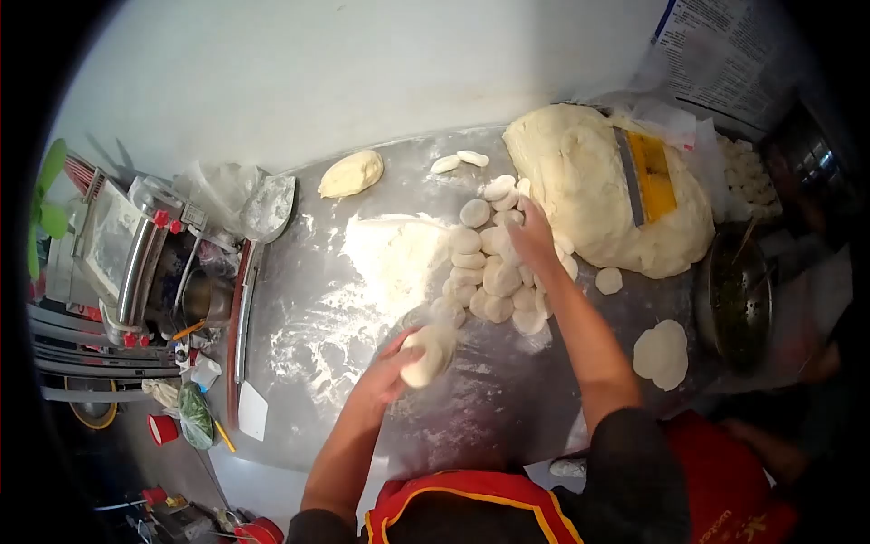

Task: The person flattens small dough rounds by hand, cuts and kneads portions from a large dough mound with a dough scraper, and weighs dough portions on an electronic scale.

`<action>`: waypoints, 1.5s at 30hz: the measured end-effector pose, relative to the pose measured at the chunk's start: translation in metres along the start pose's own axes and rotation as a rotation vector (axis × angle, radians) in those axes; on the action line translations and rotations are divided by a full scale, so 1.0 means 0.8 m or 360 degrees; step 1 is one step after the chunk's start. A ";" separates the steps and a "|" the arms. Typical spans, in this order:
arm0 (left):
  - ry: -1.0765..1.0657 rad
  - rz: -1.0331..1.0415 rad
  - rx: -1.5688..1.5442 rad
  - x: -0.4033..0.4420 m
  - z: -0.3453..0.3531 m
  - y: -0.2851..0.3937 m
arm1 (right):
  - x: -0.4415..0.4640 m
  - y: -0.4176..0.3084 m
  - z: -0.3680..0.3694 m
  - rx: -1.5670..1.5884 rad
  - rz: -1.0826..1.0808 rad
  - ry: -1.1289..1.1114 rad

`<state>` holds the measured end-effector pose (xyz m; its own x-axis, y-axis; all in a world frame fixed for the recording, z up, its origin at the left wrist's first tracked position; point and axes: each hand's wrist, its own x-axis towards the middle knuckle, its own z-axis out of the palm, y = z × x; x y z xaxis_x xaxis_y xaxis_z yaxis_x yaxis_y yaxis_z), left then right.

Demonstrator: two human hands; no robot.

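Note:
My left hand (pixel 391 367) is closed round a pale dough piece (pixel 424 361) above the metal table (pixel 362 403), near its front edge; the dough is slightly blurred. My right hand (pixel 533 238) reaches to the upper right part of a heap of small flattened dough pieces (pixel 497 276). Its fingertips are among the pieces, and what they hold, if anything, is hidden. Loose flour (pixel 390 258) lies spread to the left of the heap.
A large dough mass (pixel 580 181) with a yellow-handled scraper (pixel 651 177) lies behind right. A dough lump (pixel 352 174) sits at the back left. Flat rounds (pixel 662 354) and a metal bowl (pixel 739 299) are at right. A roller machine (pixel 136 263) stands left; a person in red (pixel 716 480) is lower right.

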<state>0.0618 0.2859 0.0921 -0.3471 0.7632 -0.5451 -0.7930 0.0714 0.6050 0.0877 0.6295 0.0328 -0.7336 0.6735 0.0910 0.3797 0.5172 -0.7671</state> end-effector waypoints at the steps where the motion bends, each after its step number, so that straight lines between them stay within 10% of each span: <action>1: -0.0061 0.0000 -0.0055 0.015 0.017 0.009 | -0.036 -0.010 -0.018 0.0268 -0.0057 0.0071; 12: -0.0232 0.0561 0.0755 0.219 0.160 0.062 | -0.282 0.016 -0.103 0.0677 0.0488 0.0064; 22: 0.0050 0.0437 0.1073 0.116 0.142 -0.004 | -0.279 -0.046 -0.058 0.1581 0.0615 -0.0324; 28: -0.0214 0.0676 0.1051 0.078 0.072 0.017 | -0.287 -0.062 0.035 0.1797 0.0733 -0.0654; 30: 0.0305 0.0789 0.1421 0.061 0.023 -0.002 | -0.293 -0.063 0.067 0.1651 0.0689 -0.0731; 45: 0.1180 0.1729 0.2146 -0.145 -0.283 -0.062 | -0.418 -0.200 0.107 0.1479 0.1104 -0.0340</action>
<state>0.0281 0.0484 -0.0055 -0.7703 0.4483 0.4534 0.6356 0.4831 0.6022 0.2244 0.2761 0.0703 -0.6447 0.5114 -0.5683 0.2428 -0.5679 -0.7865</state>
